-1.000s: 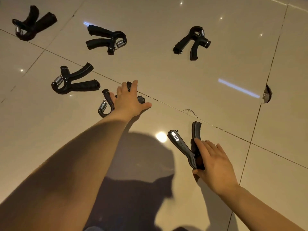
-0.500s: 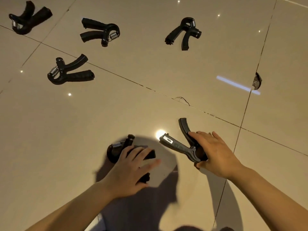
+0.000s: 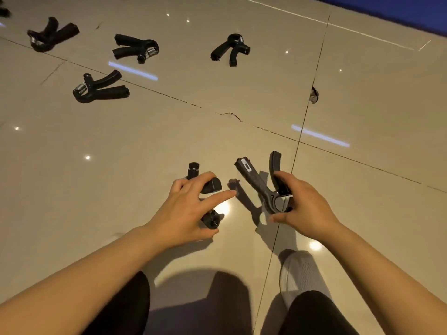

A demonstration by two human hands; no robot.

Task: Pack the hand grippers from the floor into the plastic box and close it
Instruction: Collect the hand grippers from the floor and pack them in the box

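Fingers of our left hand curl over one hand gripper; our right hand pinches a grey hand gripper. We judge collection underway: four remain on the floor; plastic box unseen, to be located next

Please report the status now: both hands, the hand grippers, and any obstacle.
Left hand grips black gripper. Right hand grips grey gripper. Four grippers, one at, on floor. Box unseen.
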